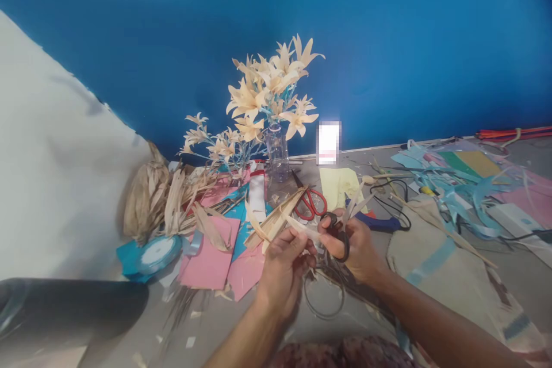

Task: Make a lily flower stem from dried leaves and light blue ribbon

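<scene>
My left hand [287, 259] pinches a pale, pointed husk piece [301, 226] between thumb and fingers, near the middle of the view. Close on its right, my right hand [356, 244] is wrapped round black-handled scissors [342, 244], whose blades I cannot make out clearly. Pale strips [354, 201] rise above the right hand. Behind the left hand lies a bundle of dry husks [276, 219]. Red-handled scissors [311, 204] rest on the grey surface just beyond both hands. A thin wire ring [324, 313] lies below them.
Husk flowers [267, 83] stand in a clear bottle [277, 152] by the blue wall. Pink sheets [210, 253], a ribbon roll [158, 254] and dry husks [146, 201] lie left. Right are a blue-handled tool [378, 222], beige cloth [435, 264] and blue ribbons [468, 198].
</scene>
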`<act>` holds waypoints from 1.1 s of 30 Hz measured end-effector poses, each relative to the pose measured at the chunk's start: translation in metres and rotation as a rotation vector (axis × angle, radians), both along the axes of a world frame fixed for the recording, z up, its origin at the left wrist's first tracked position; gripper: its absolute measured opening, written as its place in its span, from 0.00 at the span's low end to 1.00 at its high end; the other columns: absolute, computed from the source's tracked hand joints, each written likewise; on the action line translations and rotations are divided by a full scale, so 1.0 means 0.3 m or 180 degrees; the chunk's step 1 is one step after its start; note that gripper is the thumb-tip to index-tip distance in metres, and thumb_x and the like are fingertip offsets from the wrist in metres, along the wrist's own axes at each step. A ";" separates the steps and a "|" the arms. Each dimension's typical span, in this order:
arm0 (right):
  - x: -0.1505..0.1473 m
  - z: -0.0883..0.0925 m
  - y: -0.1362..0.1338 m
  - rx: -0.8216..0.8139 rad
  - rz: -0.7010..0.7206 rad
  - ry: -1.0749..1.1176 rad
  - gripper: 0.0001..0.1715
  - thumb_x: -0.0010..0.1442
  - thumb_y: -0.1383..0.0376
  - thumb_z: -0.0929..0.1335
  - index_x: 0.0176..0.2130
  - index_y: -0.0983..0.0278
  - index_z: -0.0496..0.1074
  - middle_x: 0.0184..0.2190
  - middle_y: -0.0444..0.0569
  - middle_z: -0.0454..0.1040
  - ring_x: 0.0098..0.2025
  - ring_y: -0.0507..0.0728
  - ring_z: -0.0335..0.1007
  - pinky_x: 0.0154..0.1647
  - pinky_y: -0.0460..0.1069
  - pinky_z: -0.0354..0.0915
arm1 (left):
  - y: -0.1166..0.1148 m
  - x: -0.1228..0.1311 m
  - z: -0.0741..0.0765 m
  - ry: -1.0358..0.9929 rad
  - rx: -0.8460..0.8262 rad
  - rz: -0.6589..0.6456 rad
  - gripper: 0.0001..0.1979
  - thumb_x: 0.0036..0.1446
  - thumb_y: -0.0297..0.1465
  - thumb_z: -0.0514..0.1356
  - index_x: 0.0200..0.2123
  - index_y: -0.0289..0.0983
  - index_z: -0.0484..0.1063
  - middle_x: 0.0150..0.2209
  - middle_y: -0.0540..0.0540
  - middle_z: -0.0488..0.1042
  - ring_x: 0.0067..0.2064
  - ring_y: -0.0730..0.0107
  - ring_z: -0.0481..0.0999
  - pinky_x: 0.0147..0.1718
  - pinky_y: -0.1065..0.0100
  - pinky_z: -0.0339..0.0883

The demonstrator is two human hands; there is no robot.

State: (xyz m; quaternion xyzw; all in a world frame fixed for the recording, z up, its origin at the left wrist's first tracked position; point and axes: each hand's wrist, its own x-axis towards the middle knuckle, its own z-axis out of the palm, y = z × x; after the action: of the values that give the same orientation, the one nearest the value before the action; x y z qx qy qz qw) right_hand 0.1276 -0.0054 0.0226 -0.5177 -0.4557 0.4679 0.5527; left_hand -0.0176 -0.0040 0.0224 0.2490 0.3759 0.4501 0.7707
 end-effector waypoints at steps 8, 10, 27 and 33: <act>0.065 -0.054 0.026 -0.0331 0.1306 0.0265 0.33 0.51 0.39 0.70 0.34 0.67 0.71 0.25 0.48 0.72 0.21 0.49 0.59 0.21 0.46 0.54 | 0.070 -0.045 0.044 0.0100 -0.0045 0.0108 0.09 0.47 0.33 0.68 0.29 0.33 0.74 0.26 0.48 0.72 0.27 0.75 0.69 0.26 0.73 0.64; 0.078 -0.069 0.034 -0.0341 0.1702 0.0245 0.38 0.53 0.36 0.67 0.35 0.68 0.71 0.26 0.51 0.74 0.21 0.49 0.57 0.21 0.46 0.52 | 0.081 -0.055 0.044 0.0111 0.0003 0.0181 0.09 0.47 0.32 0.67 0.28 0.34 0.73 0.26 0.47 0.73 0.26 0.74 0.70 0.26 0.73 0.65; 0.063 -0.089 0.018 -0.0637 0.2460 0.0676 0.41 0.48 0.32 0.67 0.35 0.68 0.71 0.24 0.48 0.74 0.20 0.47 0.53 0.20 0.44 0.48 | 0.091 -0.071 0.024 -0.0015 0.0294 0.0213 0.08 0.53 0.32 0.66 0.28 0.33 0.74 0.26 0.48 0.73 0.27 0.75 0.71 0.26 0.74 0.65; 0.069 -0.086 0.016 -0.0584 0.2669 0.0528 0.42 0.49 0.32 0.66 0.33 0.69 0.70 0.24 0.49 0.72 0.19 0.46 0.53 0.18 0.43 0.49 | 0.104 -0.082 0.018 -0.0128 0.0228 0.0196 0.08 0.52 0.32 0.67 0.29 0.33 0.74 0.26 0.48 0.74 0.27 0.75 0.71 0.26 0.74 0.65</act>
State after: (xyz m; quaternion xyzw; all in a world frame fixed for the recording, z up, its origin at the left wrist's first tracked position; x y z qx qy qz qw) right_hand 0.1482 -0.0007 -0.0033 -0.2956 -0.5371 0.7303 0.3013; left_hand -0.0423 0.0274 0.0279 0.2557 0.3514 0.4917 0.7545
